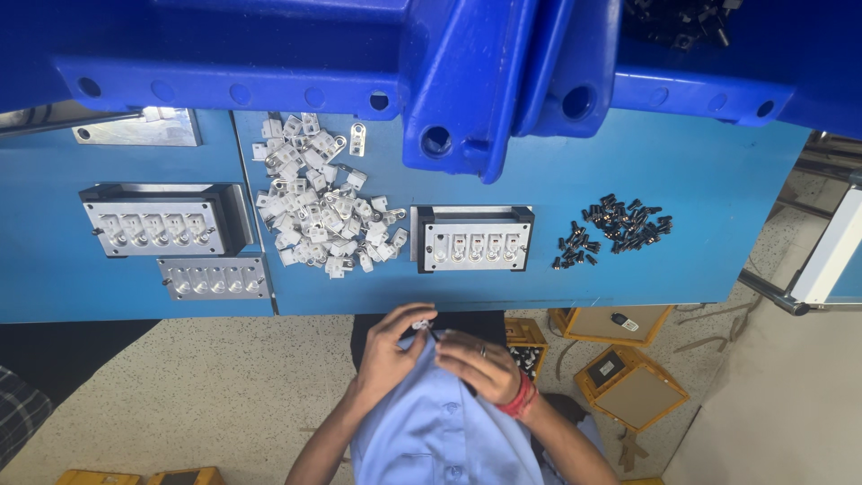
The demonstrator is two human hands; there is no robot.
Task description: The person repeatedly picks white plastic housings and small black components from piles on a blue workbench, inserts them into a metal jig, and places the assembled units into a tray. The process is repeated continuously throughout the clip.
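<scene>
My left hand [388, 346] pinches small metal part [418, 322] | right hand [480, 364] closed on dark screw [435, 334], I think | I should keep both aligned, near my shirt [431, 422]

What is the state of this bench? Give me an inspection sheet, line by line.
Surface: blue table, in use.
Job's things: small silver part pinched in front of the shirt; pile of silver brackets; pile of black screws; four-slot fixture between the piles.
Clutter: two more fixtures and a metal plate on the left side of the table.
Grippers: left hand holds the part; right hand has its fingertips at it, grip too small to tell.
Cables: nothing seen.
Surroundings: blue crates above; yellow boxes on a speckled floor.
</scene>
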